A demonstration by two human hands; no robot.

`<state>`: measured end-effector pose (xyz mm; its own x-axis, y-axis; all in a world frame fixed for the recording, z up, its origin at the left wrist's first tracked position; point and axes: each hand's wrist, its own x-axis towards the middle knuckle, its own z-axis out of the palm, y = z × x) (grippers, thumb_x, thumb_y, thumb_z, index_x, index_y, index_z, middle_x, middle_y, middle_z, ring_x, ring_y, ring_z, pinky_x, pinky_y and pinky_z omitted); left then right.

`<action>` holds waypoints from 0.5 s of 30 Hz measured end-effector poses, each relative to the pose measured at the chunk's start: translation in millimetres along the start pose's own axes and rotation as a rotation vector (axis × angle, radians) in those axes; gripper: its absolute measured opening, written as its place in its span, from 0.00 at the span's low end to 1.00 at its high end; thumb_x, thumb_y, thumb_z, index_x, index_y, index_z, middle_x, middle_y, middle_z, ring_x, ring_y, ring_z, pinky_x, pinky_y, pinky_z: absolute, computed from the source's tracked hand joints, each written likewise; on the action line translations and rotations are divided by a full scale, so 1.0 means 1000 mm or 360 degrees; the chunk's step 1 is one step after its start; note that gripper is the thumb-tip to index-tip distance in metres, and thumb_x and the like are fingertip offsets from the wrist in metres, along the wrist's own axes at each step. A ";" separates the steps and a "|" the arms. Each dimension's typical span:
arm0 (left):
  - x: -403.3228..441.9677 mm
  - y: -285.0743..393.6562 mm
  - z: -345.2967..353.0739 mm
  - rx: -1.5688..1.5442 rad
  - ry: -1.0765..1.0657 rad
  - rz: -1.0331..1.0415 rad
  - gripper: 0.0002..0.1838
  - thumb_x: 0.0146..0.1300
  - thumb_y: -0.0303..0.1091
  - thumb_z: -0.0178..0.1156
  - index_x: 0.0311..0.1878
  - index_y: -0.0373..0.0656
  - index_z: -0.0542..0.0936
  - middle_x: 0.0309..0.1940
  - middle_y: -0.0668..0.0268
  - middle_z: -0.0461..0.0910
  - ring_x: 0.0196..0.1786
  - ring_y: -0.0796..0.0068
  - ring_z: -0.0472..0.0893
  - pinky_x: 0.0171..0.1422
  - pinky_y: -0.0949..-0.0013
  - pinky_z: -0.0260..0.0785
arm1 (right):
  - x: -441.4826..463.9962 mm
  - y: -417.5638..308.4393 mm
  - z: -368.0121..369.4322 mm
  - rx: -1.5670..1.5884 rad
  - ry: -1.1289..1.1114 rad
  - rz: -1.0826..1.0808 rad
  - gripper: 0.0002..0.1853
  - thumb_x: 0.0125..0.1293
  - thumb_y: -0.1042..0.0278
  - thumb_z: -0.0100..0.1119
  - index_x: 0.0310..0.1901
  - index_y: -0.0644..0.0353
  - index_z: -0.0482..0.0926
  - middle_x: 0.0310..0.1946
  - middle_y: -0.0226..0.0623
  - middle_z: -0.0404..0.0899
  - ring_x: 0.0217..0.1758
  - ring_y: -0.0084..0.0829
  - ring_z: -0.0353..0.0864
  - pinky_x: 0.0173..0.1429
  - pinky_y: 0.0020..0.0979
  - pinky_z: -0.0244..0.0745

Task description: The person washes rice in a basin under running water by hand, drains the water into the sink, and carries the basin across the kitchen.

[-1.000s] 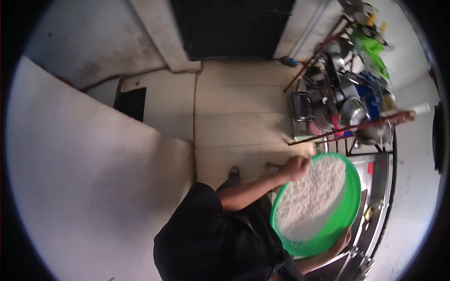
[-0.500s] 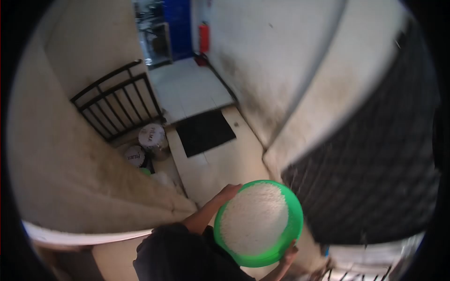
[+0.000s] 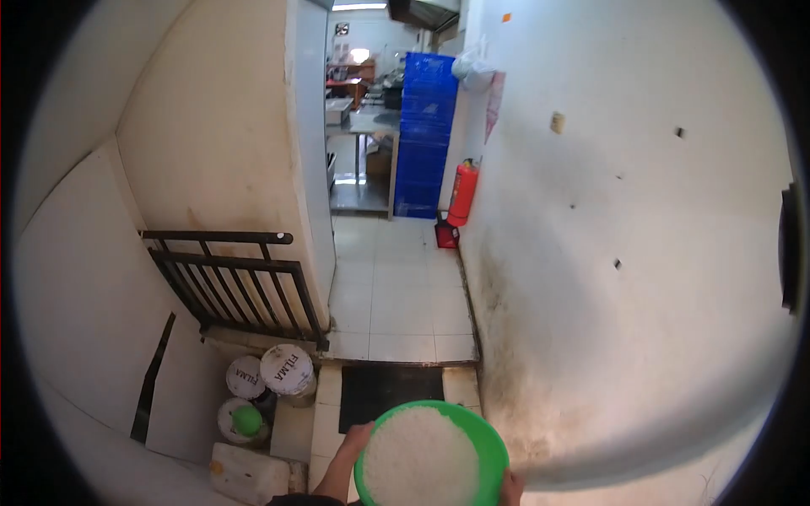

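Observation:
A round green basin (image 3: pixel 491 447) full of what looks like white rice (image 3: pixel 422 462) is carried in front of me at the bottom of the view. My left hand (image 3: pixel 358 438) grips its rim on the left side. On the opposite side, my right hand (image 3: pixel 511 487) holds the rim near the lower edge of the frame. Both hands are closed on the basin, though the undersides of the fingers are hidden. The white grains are heaped toward the left of the basin, and bare green plastic shows on the right.
A dark mat (image 3: pixel 390 390) lies before the raised tiled floor (image 3: pixel 396 287). To the left are a black railing (image 3: pixel 232 270), lidded buckets (image 3: pixel 287 371) and a whitish jerrycan (image 3: pixel 249 472). Ahead stand a red fire extinguisher (image 3: pixel 462 194), stacked blue crates (image 3: pixel 424 135) and a steel table (image 3: pixel 363 125).
My view has turned and moved forward, so the doorway, railing and mat look nearer and more upright. The basin sits lower in view, still held by both hands.

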<state>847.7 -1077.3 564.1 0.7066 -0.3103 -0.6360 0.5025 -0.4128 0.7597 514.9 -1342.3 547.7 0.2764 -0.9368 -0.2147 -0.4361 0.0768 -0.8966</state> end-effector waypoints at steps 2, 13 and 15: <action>0.130 0.188 0.070 -0.0306 -0.0037 -0.0232 0.26 0.68 0.46 0.55 0.52 0.27 0.80 0.48 0.54 0.83 0.52 0.67 0.80 0.56 0.61 0.70 | 0.188 -0.083 0.046 -0.0290 -0.0106 -0.0035 0.27 0.74 0.50 0.48 0.31 0.70 0.79 0.23 0.33 0.77 0.27 0.26 0.71 0.32 0.35 0.69; 0.458 0.494 0.131 -0.0198 0.0451 -0.0009 0.26 0.71 0.45 0.52 0.54 0.27 0.79 0.49 0.55 0.82 0.50 0.68 0.79 0.59 0.62 0.68 | 0.664 -0.280 0.315 -0.0303 -0.0432 -0.0121 0.21 0.70 0.56 0.48 0.33 0.70 0.77 0.24 0.45 0.77 0.28 0.29 0.73 0.34 0.37 0.68; 0.523 0.571 0.124 -0.0211 0.0544 -0.0004 0.28 0.71 0.46 0.52 0.53 0.22 0.77 0.47 0.55 0.82 0.48 0.66 0.80 0.57 0.62 0.69 | 0.738 -0.371 0.390 -0.0214 -0.0457 -0.0218 0.21 0.70 0.56 0.48 0.33 0.70 0.77 0.24 0.45 0.77 0.28 0.29 0.73 0.34 0.37 0.69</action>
<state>1442.1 -1581.0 648.2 0.8195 0.0038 -0.5731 0.5491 -0.2914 0.7833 1215.2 -1928.5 571.2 0.5615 -0.7996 -0.2129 -0.4819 -0.1069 -0.8697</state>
